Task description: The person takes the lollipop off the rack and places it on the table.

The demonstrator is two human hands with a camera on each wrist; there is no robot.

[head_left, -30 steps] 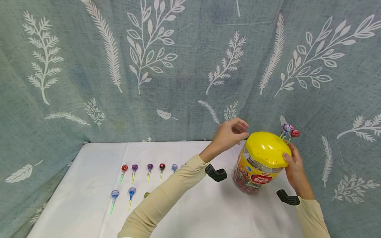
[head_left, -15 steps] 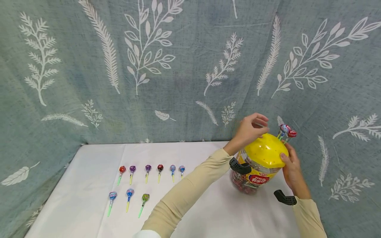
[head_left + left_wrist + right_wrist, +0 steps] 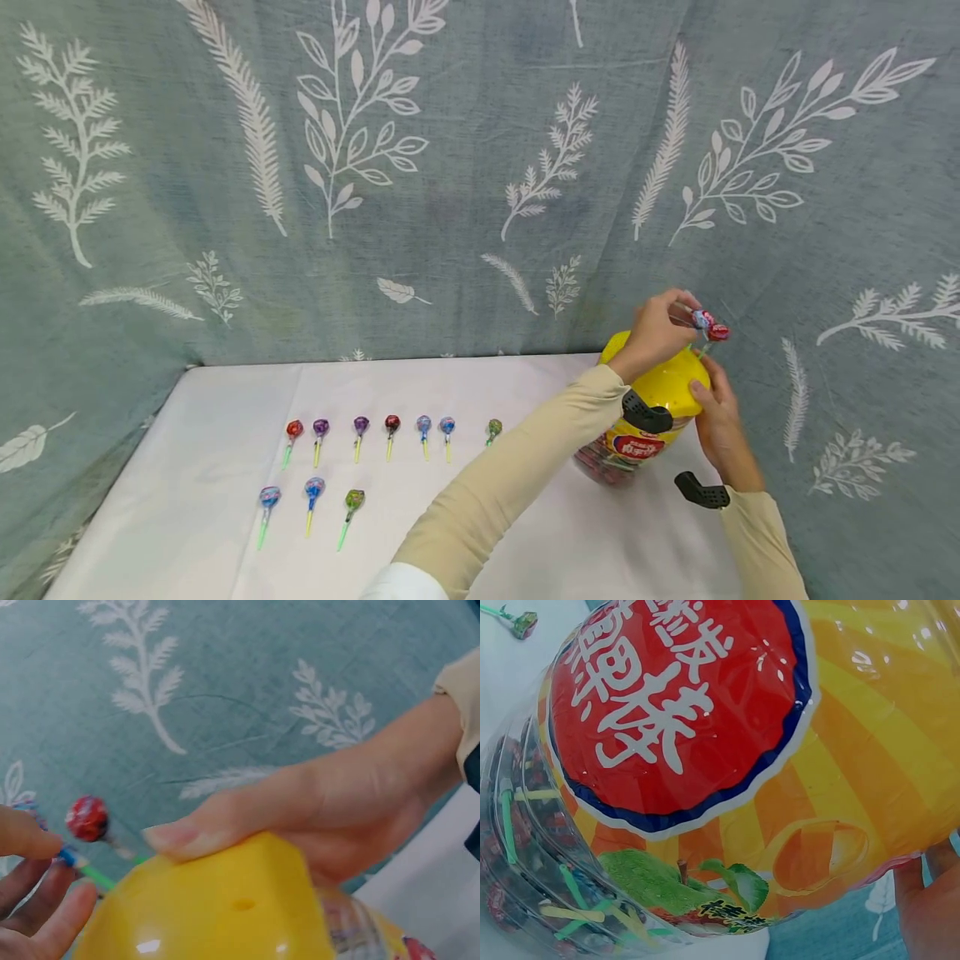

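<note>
A large clear candy jar (image 3: 637, 446) with a yellow lid (image 3: 667, 387) stands at the right of the table. My right hand (image 3: 723, 421) grips its upper right side, thumb on the lid. Two lollipops stick out of the lid's far right edge. One is blue-wrapped (image 3: 70, 856), the other a red lollipop (image 3: 88, 818). My left hand (image 3: 656, 333) reaches across the lid, its fingers round the blue lollipop in the left wrist view; fingers partly cover its head. The right wrist view shows the jar's label (image 3: 682, 712) and loose lollipops inside.
On the white tablecloth (image 3: 187, 467) two rows of lollipops lie to the left, among them a red lollipop (image 3: 293, 431) and a green lollipop (image 3: 354, 500). Another green lollipop (image 3: 493, 428) lies near my left sleeve (image 3: 510, 467). A patterned curtain (image 3: 450, 183) hangs behind.
My left hand has moved right across the lid to the blue lollipop. My right hand stays on the jar. The whole scene shifts slightly left, and more table lollipops are uncovered.
</note>
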